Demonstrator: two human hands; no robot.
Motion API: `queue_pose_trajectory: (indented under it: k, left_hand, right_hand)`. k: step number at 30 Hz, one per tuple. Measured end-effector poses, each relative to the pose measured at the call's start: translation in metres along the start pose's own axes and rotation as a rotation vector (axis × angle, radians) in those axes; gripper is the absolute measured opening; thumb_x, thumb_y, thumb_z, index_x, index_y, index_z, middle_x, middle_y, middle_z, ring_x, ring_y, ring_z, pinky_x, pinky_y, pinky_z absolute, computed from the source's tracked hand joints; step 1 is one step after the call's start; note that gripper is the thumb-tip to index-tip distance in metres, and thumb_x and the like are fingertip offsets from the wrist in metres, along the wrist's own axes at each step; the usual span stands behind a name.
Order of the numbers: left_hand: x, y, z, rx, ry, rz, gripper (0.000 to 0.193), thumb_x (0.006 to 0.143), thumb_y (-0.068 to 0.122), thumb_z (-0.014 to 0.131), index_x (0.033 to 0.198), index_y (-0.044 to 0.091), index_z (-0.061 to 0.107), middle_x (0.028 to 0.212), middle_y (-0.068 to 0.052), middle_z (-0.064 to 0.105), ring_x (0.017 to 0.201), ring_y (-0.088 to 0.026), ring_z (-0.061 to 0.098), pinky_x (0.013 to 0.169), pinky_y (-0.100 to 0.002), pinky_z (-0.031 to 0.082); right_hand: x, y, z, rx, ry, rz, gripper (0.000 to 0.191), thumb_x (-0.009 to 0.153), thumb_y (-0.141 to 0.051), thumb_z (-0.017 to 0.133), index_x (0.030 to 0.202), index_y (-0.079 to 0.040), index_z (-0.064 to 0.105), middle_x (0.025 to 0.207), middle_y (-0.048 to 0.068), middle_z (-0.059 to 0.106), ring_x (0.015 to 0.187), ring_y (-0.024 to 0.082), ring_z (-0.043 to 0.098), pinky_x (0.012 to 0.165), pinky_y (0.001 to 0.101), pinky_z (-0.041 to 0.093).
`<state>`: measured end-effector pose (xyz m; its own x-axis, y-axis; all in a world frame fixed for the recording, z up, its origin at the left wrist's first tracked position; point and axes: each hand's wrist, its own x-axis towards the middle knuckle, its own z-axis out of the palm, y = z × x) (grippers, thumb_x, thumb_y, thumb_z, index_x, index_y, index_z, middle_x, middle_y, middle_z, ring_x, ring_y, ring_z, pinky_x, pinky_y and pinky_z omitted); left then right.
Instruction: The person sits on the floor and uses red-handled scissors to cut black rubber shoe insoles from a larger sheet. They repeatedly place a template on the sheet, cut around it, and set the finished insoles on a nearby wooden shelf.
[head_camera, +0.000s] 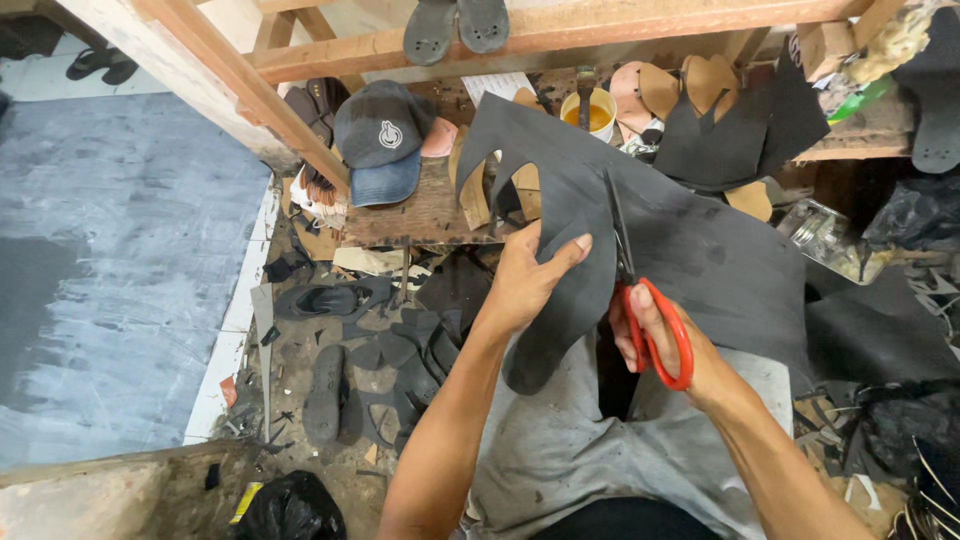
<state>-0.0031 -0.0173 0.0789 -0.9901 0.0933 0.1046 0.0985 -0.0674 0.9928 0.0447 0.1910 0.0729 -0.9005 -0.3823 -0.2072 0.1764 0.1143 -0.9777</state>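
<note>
A large dark grey rubber sheet (700, 250) lies across my lap, with sole-shaped notches cut out of its far edge. My left hand (525, 280) grips a sole-shaped flap of the sheet (560, 320) that hangs down toward my knees. My right hand (660, 345) holds red-handled scissors (640, 290); their dark blades point away from me and sit in the cut between flap and sheet.
A low wooden bench (420, 215) in front carries a grey cap (380, 140), a yellow cup (597, 112), tan soles (650, 90) and dark cutouts. Rubber scraps and sandal soles (370, 350) litter the floor at left. A wooden beam (230, 85) slants overhead. A black bag (290, 505) lies near my left.
</note>
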Motion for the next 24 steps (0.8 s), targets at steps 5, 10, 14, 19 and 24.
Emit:
queue_pose_trajectory:
  k: [5, 10, 14, 19, 24]
  left_hand:
    - [0.000, 0.004, -0.004, -0.044, -0.060, -0.071, 0.025, 0.095, 0.015, 0.072, 0.110, -0.004, 0.068, 0.099, -0.001, 0.070, 0.091, -0.007, 0.062, 0.084, -0.027, 0.053]
    - [0.005, 0.000, -0.008, -0.047, -0.133, -0.087, 0.027, 0.094, 0.014, 0.075, 0.110, -0.006, 0.069, 0.102, -0.003, 0.073, 0.093, -0.007, 0.063, 0.085, -0.026, 0.054]
    - [0.015, -0.005, -0.023, -0.042, -0.204, -0.175, 0.033, 0.089, 0.015, 0.081, 0.112, -0.007, 0.072, 0.100, -0.004, 0.073, 0.089, -0.009, 0.064, 0.082, -0.026, 0.054]
    - [0.039, -0.014, -0.037, 0.005, -0.221, -0.101, 0.043, 0.079, 0.012, 0.086, 0.115, -0.005, 0.070, 0.103, -0.007, 0.075, 0.096, -0.010, 0.068, 0.085, -0.026, 0.057]
    - [-0.001, -0.020, -0.003, 0.629, 0.487, 0.554, 0.025, 0.085, 0.013, 0.082, 0.102, -0.001, 0.071, 0.106, -0.010, 0.069, 0.098, -0.016, 0.062, 0.089, -0.029, 0.050]
  right_hand:
    - [0.001, -0.008, -0.002, 0.008, -0.021, 0.033, 0.068, 0.099, -0.065, 0.030, 0.078, -0.005, 0.053, 0.057, 0.005, 0.048, 0.049, 0.017, 0.050, 0.050, 0.0293, 0.043]
    - [-0.004, -0.008, -0.009, 0.033, 0.010, 0.084, 0.063, 0.097, -0.064, 0.033, 0.086, -0.007, 0.056, 0.058, 0.004, 0.047, 0.049, 0.015, 0.046, 0.049, 0.0280, 0.041]
    - [-0.009, -0.008, -0.026, 0.039, -0.044, 0.117, 0.062, 0.099, -0.063, 0.038, 0.083, -0.005, 0.054, 0.055, 0.004, 0.044, 0.046, 0.014, 0.042, 0.045, 0.0283, 0.036]
    - [-0.014, -0.016, -0.063, -0.078, -0.142, 0.249, 0.062, 0.093, -0.063, 0.042, 0.078, -0.005, 0.056, 0.052, 0.002, 0.040, 0.042, 0.014, 0.039, 0.039, 0.0306, 0.034]
    - [-0.019, -0.011, -0.076, -0.306, -0.021, 0.460, 0.063, 0.090, -0.065, 0.055, 0.076, -0.004, 0.056, 0.056, 0.003, 0.044, 0.045, 0.015, 0.042, 0.041, 0.0310, 0.037]
